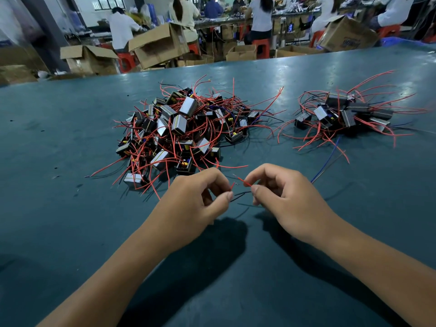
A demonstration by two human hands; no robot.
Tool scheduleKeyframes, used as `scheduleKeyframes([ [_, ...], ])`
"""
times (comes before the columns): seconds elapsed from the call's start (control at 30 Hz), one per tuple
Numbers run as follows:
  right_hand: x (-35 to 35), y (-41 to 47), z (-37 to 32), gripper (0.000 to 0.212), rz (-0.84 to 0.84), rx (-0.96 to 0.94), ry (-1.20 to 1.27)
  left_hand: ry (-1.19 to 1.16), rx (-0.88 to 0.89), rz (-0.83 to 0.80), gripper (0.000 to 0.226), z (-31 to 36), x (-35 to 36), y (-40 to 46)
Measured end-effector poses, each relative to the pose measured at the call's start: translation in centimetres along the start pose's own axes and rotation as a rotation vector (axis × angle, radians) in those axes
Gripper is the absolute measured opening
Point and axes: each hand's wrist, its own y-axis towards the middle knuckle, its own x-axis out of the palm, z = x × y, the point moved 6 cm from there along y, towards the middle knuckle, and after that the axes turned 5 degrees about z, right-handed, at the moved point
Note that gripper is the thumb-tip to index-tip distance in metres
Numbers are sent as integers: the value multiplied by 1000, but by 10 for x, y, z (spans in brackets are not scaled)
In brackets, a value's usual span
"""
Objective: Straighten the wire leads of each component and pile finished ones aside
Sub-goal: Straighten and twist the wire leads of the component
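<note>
A big tangled heap of small black components point(181, 128) with red and black leads lies in the middle of the teal table point(70, 208). A smaller pile of components point(346, 114), its red leads fanned out to the right, lies at the right. My left hand point(195, 204) pinches a red wire end point(232, 185) between thumb and fingers. My right hand point(285, 199) pinches another red wire end point(243, 181). A black lead point(240, 194) runs between the two hands. The component's body is hidden behind my fingers.
A loose blue wire point(326, 162) lies on the table just right of my right hand. Beyond the table's far edge stand open cardboard boxes point(160, 43), red stools point(263, 47) and several people seated at a workbench.
</note>
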Motion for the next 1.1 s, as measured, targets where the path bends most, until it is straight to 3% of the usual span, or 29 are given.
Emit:
scheduleKeyframes([
  [0.13,4,0,4,18,3,57,102,-88,-52,35,14,-1,3,-1],
  [0.23,3,0,2,9,0,0,70,-118,-68,45,13,-2,5,-1],
  [0.43,5,-3,-5,16,-17,-34,138,-124,-50,45,11,-2,7,0],
  [0.57,2,-3,-10,7,37,-66,121,-147,-50,57,8,0,7,-1],
  [1.1,2,-4,-12,9,102,-72,151,-245,-88,73,8,0,12,0],
])
